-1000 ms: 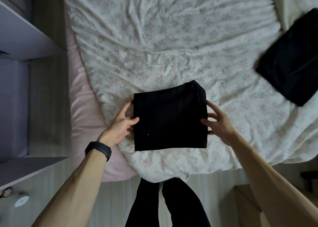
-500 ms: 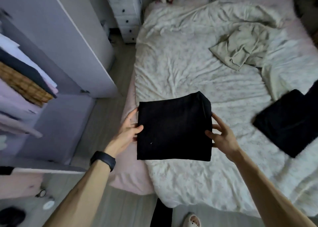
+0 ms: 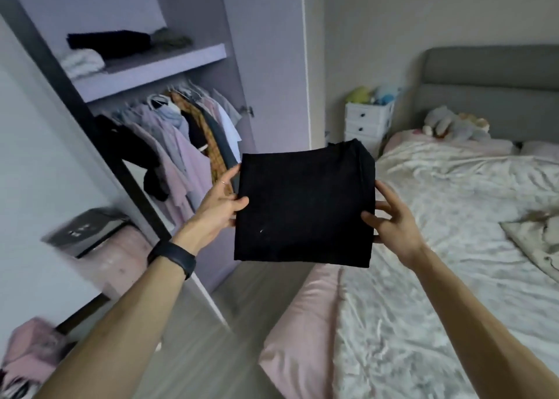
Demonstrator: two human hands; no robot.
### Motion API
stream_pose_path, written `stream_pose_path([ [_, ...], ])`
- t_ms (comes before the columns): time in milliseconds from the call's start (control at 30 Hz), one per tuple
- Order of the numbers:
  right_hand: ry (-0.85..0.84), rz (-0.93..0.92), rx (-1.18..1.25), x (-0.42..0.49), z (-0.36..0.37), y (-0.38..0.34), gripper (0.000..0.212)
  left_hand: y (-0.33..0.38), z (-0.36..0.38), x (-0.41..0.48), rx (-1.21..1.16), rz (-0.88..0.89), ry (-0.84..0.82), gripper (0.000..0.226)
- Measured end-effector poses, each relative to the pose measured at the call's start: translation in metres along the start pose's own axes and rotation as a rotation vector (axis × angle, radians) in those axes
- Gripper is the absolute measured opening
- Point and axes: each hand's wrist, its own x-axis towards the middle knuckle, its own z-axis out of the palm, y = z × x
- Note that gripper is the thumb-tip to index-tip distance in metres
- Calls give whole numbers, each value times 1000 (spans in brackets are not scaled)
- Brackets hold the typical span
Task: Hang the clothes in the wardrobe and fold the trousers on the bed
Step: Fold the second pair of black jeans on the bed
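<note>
The left hand (image 3: pixel 219 205) and the right hand (image 3: pixel 390 220) gripped the folded black trousers (image 3: pixel 304 205) between them. Each took one side edge, with the thumb laid on the near face and the fingers behind. The right hand's fingers were spread along its edge. The bundle was flat and squarish and hung in the air between the two hands. It was clear of the bed (image 3: pixel 438 247) on the right and in front of the open wardrobe (image 3: pixel 266 65) on the left.

The middle of the bundle had nothing under it (only its two sides were held). My guess was that a slackened grip or a quick tilt could let the layers sag and slide apart, undoing the fold over the floor (image 3: pixel 211 353). The shelf (image 3: pixel 169 62) above the hanging clothes (image 3: pixel 187 138) already carried folded things, and pushing in beside them might rumple the bundle's leading edge.
</note>
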Motion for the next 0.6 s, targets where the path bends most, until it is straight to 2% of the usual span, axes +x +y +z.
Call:
stream_pose_path([
  [233, -69, -7, -24, 70, 101, -11, 73, 1, -93, 36, 15, -20, 195, 78],
  [333, -31, -41, -76, 113, 135, -15, 74, 9, -111, 76, 85, 12, 280, 79],
  [500, 65, -116, -137, 174, 164, -33, 75, 34, -129, 140, 83, 71, 235, 78],
  [600, 46, -166, -159, 200, 178, -49, 78, 48, -144, 166, 67, 104, 256, 78],
])
